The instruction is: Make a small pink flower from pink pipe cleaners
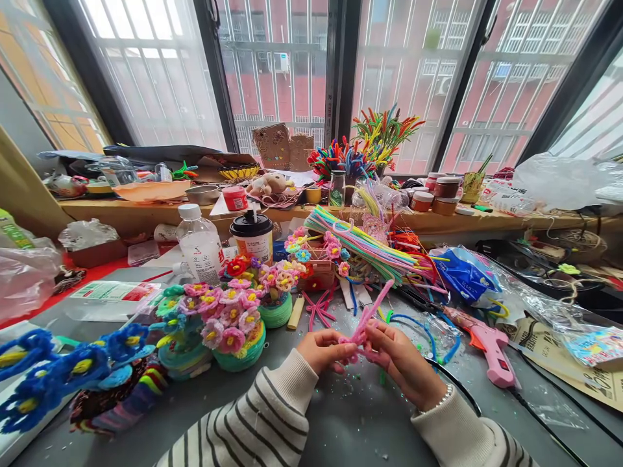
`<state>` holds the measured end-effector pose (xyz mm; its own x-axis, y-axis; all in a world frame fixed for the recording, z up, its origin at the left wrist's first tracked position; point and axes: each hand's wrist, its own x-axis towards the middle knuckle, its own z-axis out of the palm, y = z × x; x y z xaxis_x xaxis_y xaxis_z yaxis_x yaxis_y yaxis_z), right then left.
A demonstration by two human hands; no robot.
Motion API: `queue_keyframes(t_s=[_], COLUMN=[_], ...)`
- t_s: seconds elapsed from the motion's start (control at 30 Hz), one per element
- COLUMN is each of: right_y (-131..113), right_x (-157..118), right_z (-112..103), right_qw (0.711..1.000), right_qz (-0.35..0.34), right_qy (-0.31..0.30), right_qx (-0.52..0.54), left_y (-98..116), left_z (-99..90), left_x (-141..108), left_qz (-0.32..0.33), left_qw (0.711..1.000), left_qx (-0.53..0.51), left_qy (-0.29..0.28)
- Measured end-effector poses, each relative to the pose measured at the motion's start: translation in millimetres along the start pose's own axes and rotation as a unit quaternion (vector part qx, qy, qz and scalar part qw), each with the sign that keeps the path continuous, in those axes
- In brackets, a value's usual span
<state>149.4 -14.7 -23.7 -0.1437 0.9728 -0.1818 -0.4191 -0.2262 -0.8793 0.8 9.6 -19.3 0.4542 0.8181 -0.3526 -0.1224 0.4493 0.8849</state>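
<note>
Pink pipe cleaners are bunched between my two hands, with their straight ends sticking up and to the right. My left hand pinches the bunch from the left, thumb and fingers pressed together. From the right, my right hand grips it with bent fingers. A bit of green pipe cleaner shows below and behind the hands. Darker pink pipe cleaners, joined in a star-like shape, lie just beyond my left hand. How the pink strands are twisted is partly hidden by my fingers.
Pots of pipe-cleaner flowers stand at the left, with blue flowers nearer. A pink glue gun with a cord lies at the right. Behind are a bottle, a lidded cup and a large pipe-cleaner bundle.
</note>
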Motion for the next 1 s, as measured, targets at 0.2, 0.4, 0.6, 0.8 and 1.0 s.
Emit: queue_keyframes(t_s=[0.2, 0.4, 0.6, 0.8, 1.0], right_y=[-6, -15, -10, -5, -5], right_x=[-8, -15, -13, -9, -9], right_z=[1, 6, 10, 7, 7], right_qw=[0.998, 0.999, 0.998, 0.995, 0.993], right_qz=[-0.041, -0.027, -0.056, -0.062, -0.049], right_qy=[-0.019, -0.011, -0.027, -0.049, -0.012], right_qx=[-0.037, -0.017, 0.017, 0.053, 0.103], left_y=[5, 3, -1, 5, 10], left_z=[0.7, -0.8, -0.7, 2.7, 4.2], left_x=[-2, -1, 0, -5, -8], left_qz=[-0.014, -0.033, -0.039, -0.070, -0.069], left_qw=[0.994, 0.988, 0.987, 0.991, 0.990], left_qx=[-0.100, -0.148, -0.154, -0.116, -0.121], left_qy=[0.033, 0.014, 0.001, 0.003, -0.004])
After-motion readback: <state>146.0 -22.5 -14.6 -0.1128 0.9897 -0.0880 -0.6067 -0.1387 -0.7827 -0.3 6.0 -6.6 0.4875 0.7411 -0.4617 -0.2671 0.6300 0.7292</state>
